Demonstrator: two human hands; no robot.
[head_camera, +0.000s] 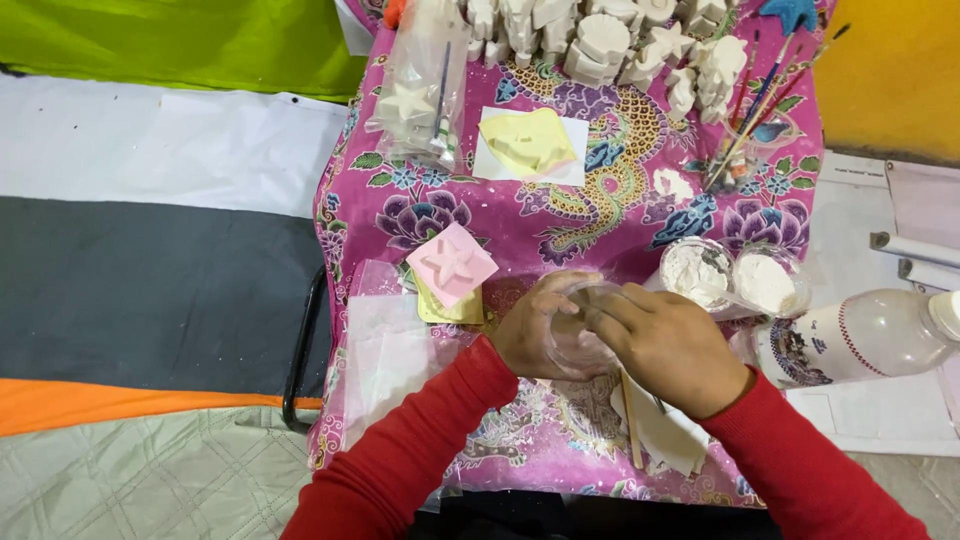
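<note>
Bright, even light, soft faint shadows, mild blur, slight edge distortion.

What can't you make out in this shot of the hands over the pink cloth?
- Head view: the contents of the clear cup are hidden by the left hand and right hand wrapped around it.
- The wooden stick has its upper end under the right hand.
- The white plaster figures are cut off by the top edge.
- The plastic bottle is cut off at the right edge.
</note>
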